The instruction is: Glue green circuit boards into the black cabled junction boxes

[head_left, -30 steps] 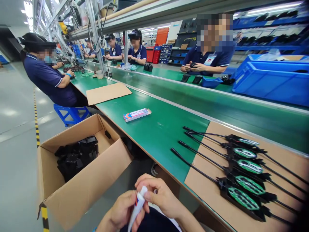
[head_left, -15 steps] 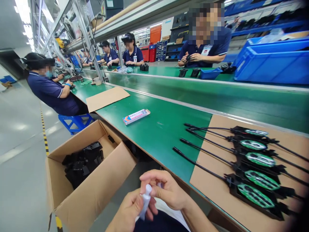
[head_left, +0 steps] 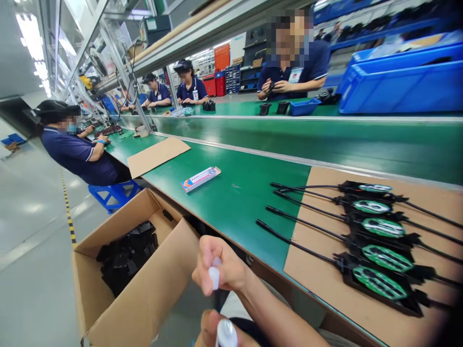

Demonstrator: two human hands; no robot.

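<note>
At the bottom edge, my left hand (head_left: 209, 324) is closed around a small white tube (head_left: 227, 333), its rounded end facing up. Most of that hand lies outside the picture. Higher up, my right hand (head_left: 226, 265) pinches a small whitish plastic piece (head_left: 214, 278) that looks like a cap; a second pale bit shows between its fingers. The two hands are apart, in front of the bench's near edge. A slim printed carton (head_left: 201, 179), white with blue and orange, lies on the green bench (head_left: 238, 207) beyond them.
An open cardboard box (head_left: 141, 294) of black plastic parts stands at left. On a cardboard sheet (head_left: 304, 260) at right lie several black cabled housings (head_left: 379, 282) with green boards. Co-workers sit along the line; a blue bin (head_left: 398, 86) stands at the far right.
My hands, together at the tube before, have separated. The right hand moved up and left with the whitish piece; the left hand dropped toward the bottom edge with the tube. The view shifted slightly.
</note>
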